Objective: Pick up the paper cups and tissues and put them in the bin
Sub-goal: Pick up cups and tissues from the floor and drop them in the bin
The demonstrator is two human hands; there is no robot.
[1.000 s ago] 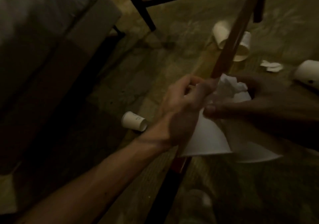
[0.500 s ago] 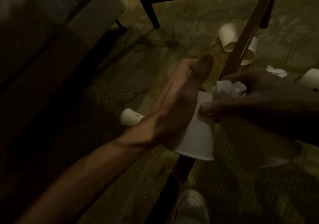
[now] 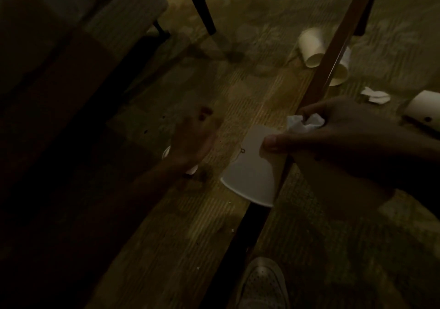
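Paper cup [image 3: 252,173] just left of the chair leg [image 3: 333,54]; our right hand [image 3: 352,137] pinches it together with a crumpled tissue [image 3: 304,124] | mouth down, long axis steeply tilted | step: gathering, we judge; left hand [image 3: 190,142] blurred over floor cup [image 3: 191,169], further left of the leg; grip unreadable | next: fingers must close round it

The left hand [image 3: 190,142] is blurred, its fingers unreadable, a small cup [image 3: 166,152] mostly hidden under them; the tissue [image 3: 307,124] is half buried among the right hand's [image 3: 352,139] fingers
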